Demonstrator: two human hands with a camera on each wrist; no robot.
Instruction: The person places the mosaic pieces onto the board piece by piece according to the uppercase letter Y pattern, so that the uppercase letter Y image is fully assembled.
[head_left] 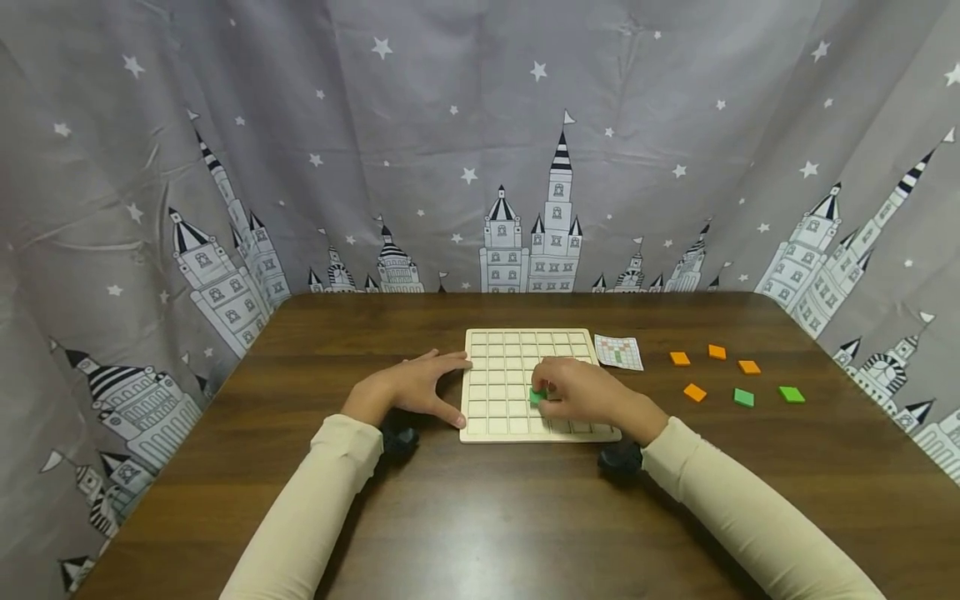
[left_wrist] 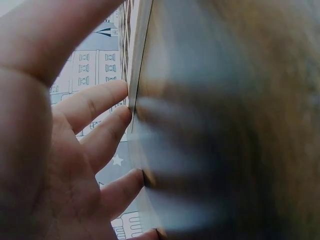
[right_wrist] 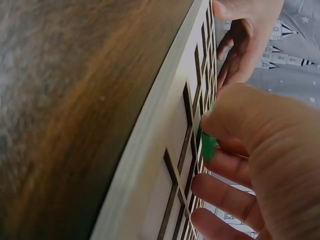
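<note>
Your right grip (head_left: 583,393) pinches a green tile (head_left: 536,397) over the grid board (head_left: 497,391), probably for fine control. Your left grip (head_left: 414,386), spread, touches the board's left edge, likely steadying it. A patterned card (head_left: 618,353) lies just beside, presumably for viewing; loose tiles (head_left: 695,392) sit apart on the bench (head_left: 480,508).

Left sleeve (head_left: 300,510): pale cream, long, plain; is covering the forearm and ending in a creased cuff. Right sleeve (head_left: 757,508): matching cream; is showing soft wrinkles and a banded cuff edge. Left wrist unit (head_left: 400,443), right wrist unit (head_left: 619,458): black, rounded; are showing beside the cuffs. Left hand (head_left: 411,387), right hand (head_left: 583,392): both are emerging bare.
</note>
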